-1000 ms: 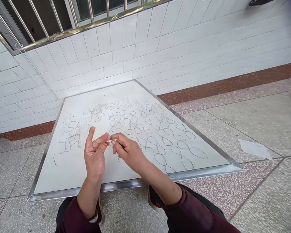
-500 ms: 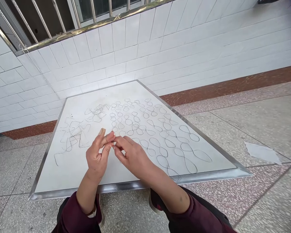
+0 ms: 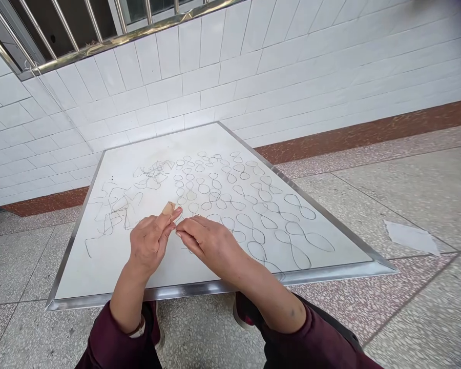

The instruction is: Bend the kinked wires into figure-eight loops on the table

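My left hand [image 3: 150, 240] is closed in a pinch, thumb against fingers, and tan tape wraps one fingertip. Almost touching it, my right hand [image 3: 207, 241] pinches with thumb and index finger. A thin wire runs between the fingertips, mostly hidden by them. Both hands hover over a white board [image 3: 88, 279] with a metal rim. To the right on the board lie several wires bent into figure-eight loops [image 3: 249, 228]. On the left side is a loose spread of bent, uncurled wires [image 3: 117, 212], with a denser tangle of wires [image 3: 155, 173] behind.
A white tiled wall [image 3: 203, 97] stands behind the board, with a barred window [image 3: 80, 25] at upper left. White paper [image 3: 411, 238] lies on the speckled floor at right. My shoes [image 3: 155, 323] are below the board's near edge.
My left hand has turned, its fingers folding in closer and showing more of the taped finger. The right hand has shifted slightly left, and the view has moved a little.
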Available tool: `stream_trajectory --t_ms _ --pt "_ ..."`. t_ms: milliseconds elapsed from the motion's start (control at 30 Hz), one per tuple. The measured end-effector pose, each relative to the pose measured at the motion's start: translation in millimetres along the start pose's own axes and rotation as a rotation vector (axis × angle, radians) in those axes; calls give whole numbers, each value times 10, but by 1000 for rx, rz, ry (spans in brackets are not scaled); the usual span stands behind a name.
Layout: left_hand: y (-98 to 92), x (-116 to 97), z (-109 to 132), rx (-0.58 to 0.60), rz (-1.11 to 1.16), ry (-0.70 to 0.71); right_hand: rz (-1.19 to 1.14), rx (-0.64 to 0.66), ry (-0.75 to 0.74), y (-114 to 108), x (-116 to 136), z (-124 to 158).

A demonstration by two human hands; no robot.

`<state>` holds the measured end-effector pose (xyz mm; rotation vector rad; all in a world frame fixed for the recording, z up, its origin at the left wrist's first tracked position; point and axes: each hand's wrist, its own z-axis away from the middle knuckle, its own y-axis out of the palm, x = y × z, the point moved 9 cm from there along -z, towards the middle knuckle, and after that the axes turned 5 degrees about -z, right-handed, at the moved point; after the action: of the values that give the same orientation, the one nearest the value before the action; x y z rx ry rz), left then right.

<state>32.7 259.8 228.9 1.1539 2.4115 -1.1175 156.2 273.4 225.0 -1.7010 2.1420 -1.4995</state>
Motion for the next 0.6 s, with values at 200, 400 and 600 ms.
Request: stream_trajectory --t_ms 200,400,600 --pt "49 -146 -2 104 -77 169 38 3 -31 -43 -25 -5" --pt "105 -216 30 149 -253 281 -152 22 99 -10 -158 -14" --pt "195 -156 35 192 -361 247 -366 -92 271 -9 -332 -30"
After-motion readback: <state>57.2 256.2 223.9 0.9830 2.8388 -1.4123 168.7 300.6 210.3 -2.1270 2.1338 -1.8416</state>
